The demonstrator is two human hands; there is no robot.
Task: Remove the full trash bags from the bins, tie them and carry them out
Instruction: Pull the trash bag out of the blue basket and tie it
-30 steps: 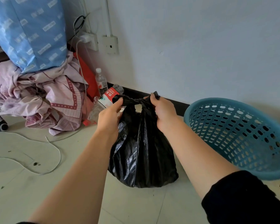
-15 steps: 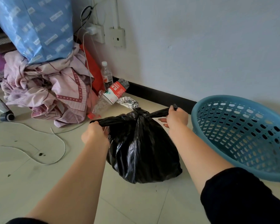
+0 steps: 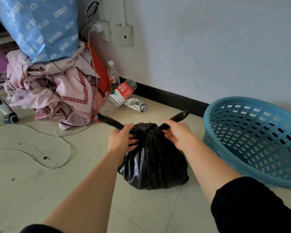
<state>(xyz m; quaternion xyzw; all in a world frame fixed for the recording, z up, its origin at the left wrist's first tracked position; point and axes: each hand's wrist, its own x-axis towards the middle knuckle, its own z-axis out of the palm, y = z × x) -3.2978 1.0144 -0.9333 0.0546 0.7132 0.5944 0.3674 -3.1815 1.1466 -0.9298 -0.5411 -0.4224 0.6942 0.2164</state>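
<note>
A full black trash bag (image 3: 154,165) sits on the tiled floor in front of me, its top gathered into a knot. Two twisted black tails stick out from the knot, one to the left and one to the upper right. My left hand (image 3: 122,140) grips the left tail close to the knot. My right hand (image 3: 178,133) holds the right tail near the knot, with its fingers partly spread over the bag's top. A blue perforated plastic bin (image 3: 252,142) stands tilted at the right, with no bag in it.
A pile of pink cloth (image 3: 52,91) and a blue sack (image 3: 40,27) lie at the left against the wall. Plastic bottles (image 3: 119,95) and crumpled foil (image 3: 136,105) lie near the black baseboard. A white cable (image 3: 64,145) loops over the floor. A chair caster (image 3: 10,118) stands far left.
My hands had pulled the two tails wide apart; now both have come back in close to the knot. The bag sits lower and the knot looks tighter.
</note>
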